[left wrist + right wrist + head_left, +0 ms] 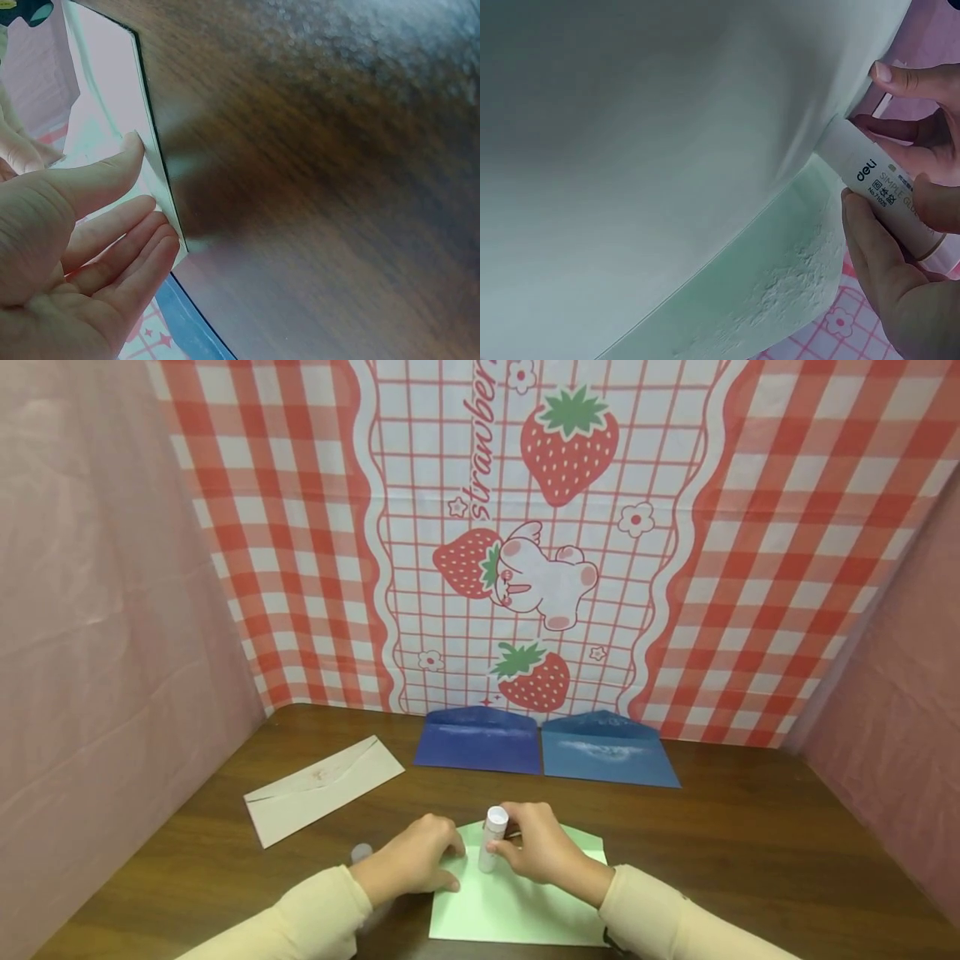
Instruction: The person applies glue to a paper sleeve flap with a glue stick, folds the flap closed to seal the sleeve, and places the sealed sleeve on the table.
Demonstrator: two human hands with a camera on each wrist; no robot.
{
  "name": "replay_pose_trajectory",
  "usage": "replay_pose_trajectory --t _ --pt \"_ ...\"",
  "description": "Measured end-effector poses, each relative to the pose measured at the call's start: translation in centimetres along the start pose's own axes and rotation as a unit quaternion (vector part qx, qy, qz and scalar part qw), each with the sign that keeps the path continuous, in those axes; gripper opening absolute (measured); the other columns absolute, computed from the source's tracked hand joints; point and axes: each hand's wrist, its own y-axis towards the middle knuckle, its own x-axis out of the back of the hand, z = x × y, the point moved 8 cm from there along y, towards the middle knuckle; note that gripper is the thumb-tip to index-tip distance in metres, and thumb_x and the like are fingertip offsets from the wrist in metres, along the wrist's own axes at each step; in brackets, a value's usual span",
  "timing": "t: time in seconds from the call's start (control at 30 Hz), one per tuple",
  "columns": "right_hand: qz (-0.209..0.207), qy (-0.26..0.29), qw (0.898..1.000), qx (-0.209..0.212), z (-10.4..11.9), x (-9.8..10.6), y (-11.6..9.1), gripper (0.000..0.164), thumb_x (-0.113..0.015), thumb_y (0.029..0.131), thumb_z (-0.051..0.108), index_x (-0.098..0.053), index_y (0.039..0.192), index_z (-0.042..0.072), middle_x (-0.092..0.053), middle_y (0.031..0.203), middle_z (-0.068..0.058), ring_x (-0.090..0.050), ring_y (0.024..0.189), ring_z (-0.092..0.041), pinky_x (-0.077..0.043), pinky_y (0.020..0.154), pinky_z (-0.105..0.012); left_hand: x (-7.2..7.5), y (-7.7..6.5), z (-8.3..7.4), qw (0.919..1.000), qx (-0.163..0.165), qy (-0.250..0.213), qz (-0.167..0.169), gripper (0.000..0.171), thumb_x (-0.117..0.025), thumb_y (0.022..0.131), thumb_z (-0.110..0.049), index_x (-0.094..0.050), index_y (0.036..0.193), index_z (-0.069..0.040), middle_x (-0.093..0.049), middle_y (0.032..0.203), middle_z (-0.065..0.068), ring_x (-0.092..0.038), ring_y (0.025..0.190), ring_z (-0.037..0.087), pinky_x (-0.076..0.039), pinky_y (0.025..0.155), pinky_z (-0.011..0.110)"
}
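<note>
A light green envelope [517,910] lies on the table before me, its flap [780,285] opened away from me and marked with rough whitish smears. My right hand [547,843] grips a white glue stick [492,839] between thumb and fingers. Its lower end meets the envelope near the flap's fold, at the left. At the envelope's left edge is my left hand [420,856], with thumb and fingers [124,259] extended and lightly resting on the paper. A small pale round piece [361,852], perhaps a cap, shows beside the left wrist, partly hidden.
Toward the back of the wooden table [735,827] lie a dark blue envelope [480,752] and a lighter blue one [611,764], flaps opened and whitish smears on them. A cream envelope [322,793] lies at the left. A strawberry-print cloth [525,527] hangs behind.
</note>
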Motion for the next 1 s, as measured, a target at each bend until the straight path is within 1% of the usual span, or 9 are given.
replay_pose_trajectory --t 0.17,0.43,0.87,1.0 --pt "0.001 -0.001 1.000 -0.005 -0.4 0.2 -0.3 0.015 -0.075 0.080 0.009 -0.066 0.092 0.005 -0.073 0.088 -0.009 -0.072 0.080 -0.022 -0.055 0.068 -0.017 0.0 0.0 0.0 1.0000 0.003 -0.003 0.002 0.034 -0.087 0.064 -0.015 -0.074 0.092 -0.001 -0.073 0.092 0.010 -0.069 0.085 0.018 -0.056 0.075 0.024" --pt "-0.004 -0.004 1.000 0.003 -0.7 1.1 -0.8 0.015 -0.074 0.081 0.009 -0.066 0.092 0.003 -0.073 0.087 -0.010 -0.072 0.079 -0.022 -0.055 0.067 -0.017 0.0 0.0 -0.2 0.9999 0.008 0.008 0.004 0.034 -0.087 0.064 -0.015 -0.074 0.091 -0.002 -0.073 0.090 0.009 -0.068 0.082 0.016 -0.056 0.074 0.022" --pt "-0.009 -0.015 1.000 -0.024 -2.3 2.5 -2.2 0.015 -0.073 0.081 0.006 -0.066 0.094 0.003 -0.072 0.088 -0.010 -0.072 0.079 -0.020 -0.054 0.067 -0.014 0.1 -0.2 -0.3 1.0000 -0.002 -0.009 0.002 0.034 -0.086 0.065 -0.013 -0.073 0.092 0.001 -0.073 0.093 0.012 -0.069 0.086 0.021 -0.057 0.076 0.024" --pt "-0.012 -0.021 0.999 -0.032 -2.7 3.0 -2.6 0.016 -0.073 0.081 0.006 -0.066 0.095 0.003 -0.072 0.088 -0.009 -0.071 0.078 -0.019 -0.054 0.066 -0.014 0.2 -0.2 -0.4 1.0000 -0.004 -0.007 0.000 0.034 -0.087 0.064 -0.013 -0.073 0.092 0.001 -0.074 0.093 0.012 -0.069 0.086 0.021 -0.057 0.076 0.024"
